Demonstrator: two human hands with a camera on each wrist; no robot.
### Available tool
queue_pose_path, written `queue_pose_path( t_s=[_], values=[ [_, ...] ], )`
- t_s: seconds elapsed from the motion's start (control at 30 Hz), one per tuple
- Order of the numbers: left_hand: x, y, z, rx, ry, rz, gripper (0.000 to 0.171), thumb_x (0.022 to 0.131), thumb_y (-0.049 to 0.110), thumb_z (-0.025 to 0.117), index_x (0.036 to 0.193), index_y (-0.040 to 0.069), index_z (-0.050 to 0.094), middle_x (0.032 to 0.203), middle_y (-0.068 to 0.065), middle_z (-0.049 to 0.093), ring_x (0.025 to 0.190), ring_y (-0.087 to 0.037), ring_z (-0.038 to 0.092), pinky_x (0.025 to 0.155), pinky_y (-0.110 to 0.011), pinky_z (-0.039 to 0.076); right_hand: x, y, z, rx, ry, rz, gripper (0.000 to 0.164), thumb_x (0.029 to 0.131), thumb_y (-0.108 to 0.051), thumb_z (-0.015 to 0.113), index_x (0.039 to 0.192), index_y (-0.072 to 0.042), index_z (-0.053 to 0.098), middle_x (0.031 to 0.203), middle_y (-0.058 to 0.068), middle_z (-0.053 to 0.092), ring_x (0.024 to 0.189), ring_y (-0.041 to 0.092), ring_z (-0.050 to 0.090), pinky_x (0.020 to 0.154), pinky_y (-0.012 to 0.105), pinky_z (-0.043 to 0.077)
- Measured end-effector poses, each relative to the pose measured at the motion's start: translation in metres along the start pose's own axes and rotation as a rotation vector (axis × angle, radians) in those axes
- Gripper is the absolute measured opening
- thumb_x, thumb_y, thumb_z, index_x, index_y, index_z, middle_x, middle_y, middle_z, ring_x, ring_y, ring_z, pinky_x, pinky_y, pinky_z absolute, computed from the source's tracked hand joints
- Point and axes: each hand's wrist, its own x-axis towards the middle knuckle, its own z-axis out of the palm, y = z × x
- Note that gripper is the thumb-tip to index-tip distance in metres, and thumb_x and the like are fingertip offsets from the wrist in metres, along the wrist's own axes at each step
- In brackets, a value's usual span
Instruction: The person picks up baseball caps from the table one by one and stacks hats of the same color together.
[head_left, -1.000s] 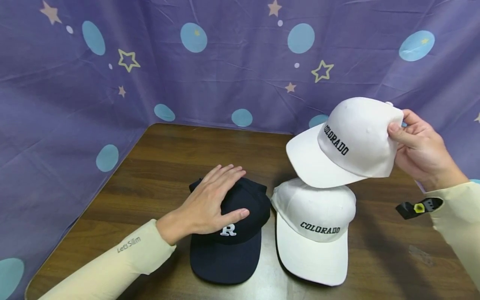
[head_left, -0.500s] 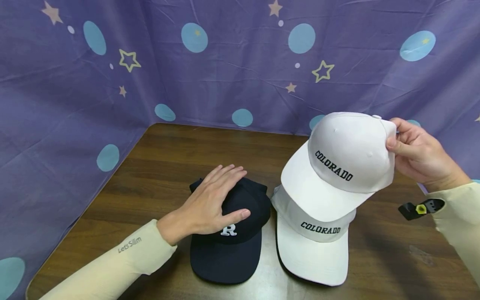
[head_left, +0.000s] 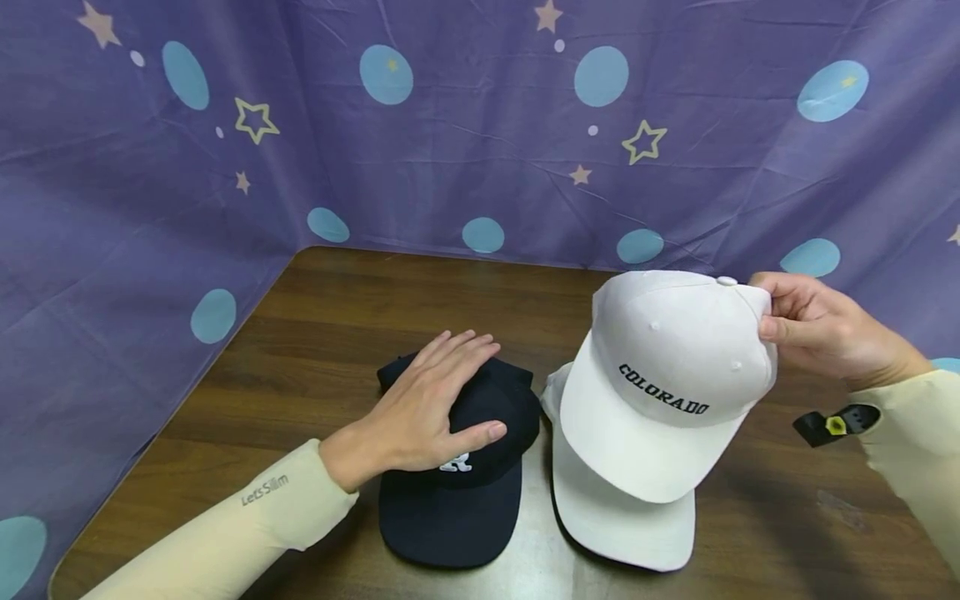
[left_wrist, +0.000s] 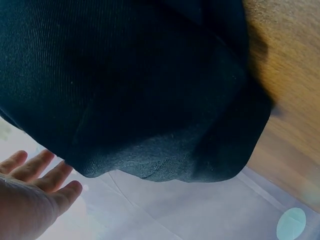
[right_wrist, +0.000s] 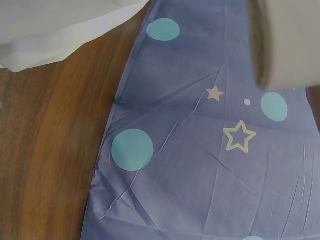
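Observation:
With thumb and fingers, my right hand (head_left: pixel 832 329) pinches the back edge of a white baseball cap (head_left: pixel 678 333) lettered COLORADO. That cap is tilted, brim forward and down, over a second white cap (head_left: pixel 637 525); the lower crown is mostly hidden and its brim juts out below. To the left lies a dark navy cap (head_left: pixel 453 521) with a white R, partly covered. My left hand (head_left: pixel 423 412) rests over its crown, fingers extended and thumb out. In the left wrist view, the dark cap (left_wrist: pixel 130 85) fills the upper part, with fingertips (left_wrist: pixel 75 187) beside its edge.
All the caps are on a brown wooden table (head_left: pixel 337 317). A purple curtain (head_left: pixel 487 150) with stars and blue ovals hangs behind and along the left side. A black strap piece (head_left: pixel 834 425) sticks out at the right sleeve (head_left: pixel 915 442).
My right hand has brought the upper white cap down and slightly left, so it now covers the lower cap's crown and lettering. The left hand has stayed almost still on the navy cap.

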Motion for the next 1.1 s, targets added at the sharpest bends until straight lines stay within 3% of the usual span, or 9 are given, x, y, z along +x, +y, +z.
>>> queue_pose_path(
  t_s=[0.2,0.47,0.7,0.9,1.1],
  values=[
    [0.000,-0.001,0.000,-0.004,-0.005,0.001,0.080,0.088,0.067,0.045,0.148,0.016,0.029,0.150,0.000,0.032,0.140,-0.018,0.018,0.115,-0.047,0.014,0.002,0.003,0.002,-0.047,-0.068,0.038,0.032,0.087,0.024,0.027,0.107,0.013,0.049,0.102,0.019,0.063,0.091,0.025,0.059,0.075,0.035,0.052],
    [0.000,-0.001,-0.001,-0.001,0.004,0.010,0.080,0.088,0.066,0.046,0.148,0.015,0.030,0.149,-0.002,0.033,0.139,-0.019,0.019,0.114,-0.049,0.016,0.003,0.011,0.009,-0.147,-0.125,0.107,0.034,0.083,0.027,0.033,0.099,0.007,0.054,0.086,0.011,0.061,0.070,0.024,0.053,0.047,0.043,0.040],
    [0.000,0.000,-0.001,-0.002,0.006,0.007,0.080,0.088,0.066,0.046,0.148,0.015,0.030,0.149,-0.001,0.033,0.139,-0.017,0.019,0.115,-0.047,0.015,0.000,0.025,0.013,-0.192,-0.141,0.224,0.032,0.083,0.026,0.037,0.097,0.003,0.055,0.085,0.011,0.058,0.072,0.024,0.053,0.051,0.044,0.046],
    [0.000,0.000,-0.001,0.002,0.014,0.008,0.080,0.088,0.066,0.046,0.147,0.015,0.031,0.149,-0.001,0.033,0.139,-0.017,0.020,0.115,-0.047,0.015,-0.003,0.034,0.015,-0.322,-0.127,0.330,0.029,0.087,0.021,0.041,0.099,0.001,0.057,0.088,0.013,0.060,0.075,0.022,0.059,0.057,0.041,0.053],
    [-0.001,-0.001,-0.002,0.005,0.010,0.007,0.080,0.087,0.066,0.047,0.148,0.016,0.030,0.149,0.000,0.033,0.139,-0.018,0.020,0.115,-0.047,0.015,-0.006,0.040,0.015,-0.416,-0.102,0.373,0.026,0.089,0.016,0.045,0.103,-0.002,0.058,0.091,0.013,0.062,0.076,0.022,0.060,0.060,0.038,0.054]
  ],
)
